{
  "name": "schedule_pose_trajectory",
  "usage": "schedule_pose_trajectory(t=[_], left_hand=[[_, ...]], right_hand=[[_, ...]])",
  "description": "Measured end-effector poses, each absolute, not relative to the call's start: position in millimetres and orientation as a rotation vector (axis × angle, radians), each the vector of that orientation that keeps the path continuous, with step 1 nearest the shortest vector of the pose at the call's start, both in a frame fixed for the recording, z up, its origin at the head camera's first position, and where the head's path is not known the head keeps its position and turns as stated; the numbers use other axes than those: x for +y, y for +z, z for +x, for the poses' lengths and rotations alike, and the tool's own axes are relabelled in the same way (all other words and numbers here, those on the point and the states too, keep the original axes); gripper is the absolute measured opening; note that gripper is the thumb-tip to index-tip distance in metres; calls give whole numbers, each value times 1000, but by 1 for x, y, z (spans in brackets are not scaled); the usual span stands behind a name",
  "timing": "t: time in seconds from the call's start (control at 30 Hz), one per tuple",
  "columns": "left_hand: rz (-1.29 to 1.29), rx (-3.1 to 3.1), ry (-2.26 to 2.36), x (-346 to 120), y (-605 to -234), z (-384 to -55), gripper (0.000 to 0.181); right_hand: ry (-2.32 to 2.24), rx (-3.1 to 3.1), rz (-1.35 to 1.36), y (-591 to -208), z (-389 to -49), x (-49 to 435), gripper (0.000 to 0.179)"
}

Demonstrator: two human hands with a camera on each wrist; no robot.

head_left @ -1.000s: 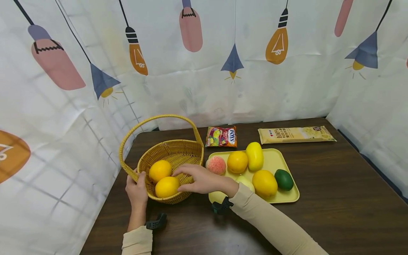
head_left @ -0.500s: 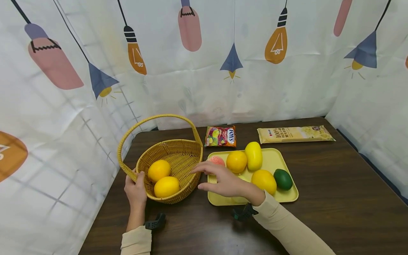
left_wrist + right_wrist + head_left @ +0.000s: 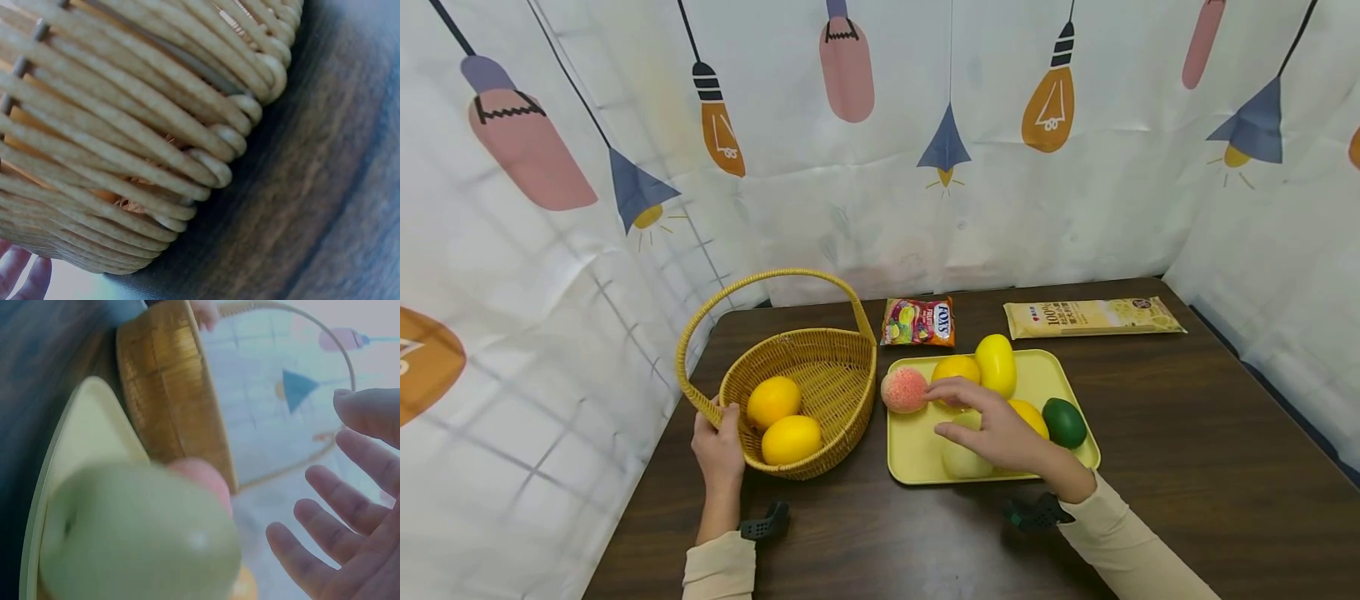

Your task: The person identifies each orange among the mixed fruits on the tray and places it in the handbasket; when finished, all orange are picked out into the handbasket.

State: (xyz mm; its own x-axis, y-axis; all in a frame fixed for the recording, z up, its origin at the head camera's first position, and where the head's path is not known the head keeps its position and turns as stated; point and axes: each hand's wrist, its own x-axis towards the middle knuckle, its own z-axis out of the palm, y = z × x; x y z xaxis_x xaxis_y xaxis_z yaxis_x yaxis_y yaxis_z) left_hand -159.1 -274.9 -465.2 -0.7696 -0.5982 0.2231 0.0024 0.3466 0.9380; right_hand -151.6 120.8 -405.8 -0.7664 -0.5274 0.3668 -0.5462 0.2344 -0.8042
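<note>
My left hand grips the rim of the yellow wicker basket by the foot of its handle. Two yellow-orange fruits lie inside, at the basket's left. In the left wrist view, the woven wall fills much of the frame and only fingertips show. Over a yellow tray hovers my right hand, fingers spread and holding nothing. Closest to it is a pale green round fruit, large in the right wrist view. A pink peach sits just left of the fingertips.
The tray also holds an orange, a long yellow fruit, another yellow fruit, partly hidden by the hand, and a dark green fruit. Behind lie a Fox's candy bag and a long beige packet.
My right hand has moved from inside the basket, beside the two yellow-orange fruits, rightward to above the tray. My left hand keeps its grip, and the basket stays put.
</note>
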Motion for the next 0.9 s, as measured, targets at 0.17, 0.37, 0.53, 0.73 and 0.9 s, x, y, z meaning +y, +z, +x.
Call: schedule_pose_trajectory(t=[0.17,0.37,0.53,0.73,0.9], left_hand=[[526,-2068,-1446,-277,-467,-160,44],[525,-2071,-1450,-276,-468,-159,44],[521,-2071,-1451,-275,-467,-160,44],[521,-2074,-1455,-276,-467,-161,43],[519,-2076,-1459,-277,-467,-161,43]], right_hand=[[1547,-2447,974,-419,-159,150,37],[1535,-2483,805,-428,-163,184,34],[1525,-2511,691,-432,-164,205,35],[1545,-2572,662,-437,-165,222,36],[1555,-2623,701,-443,-166,227,38]])
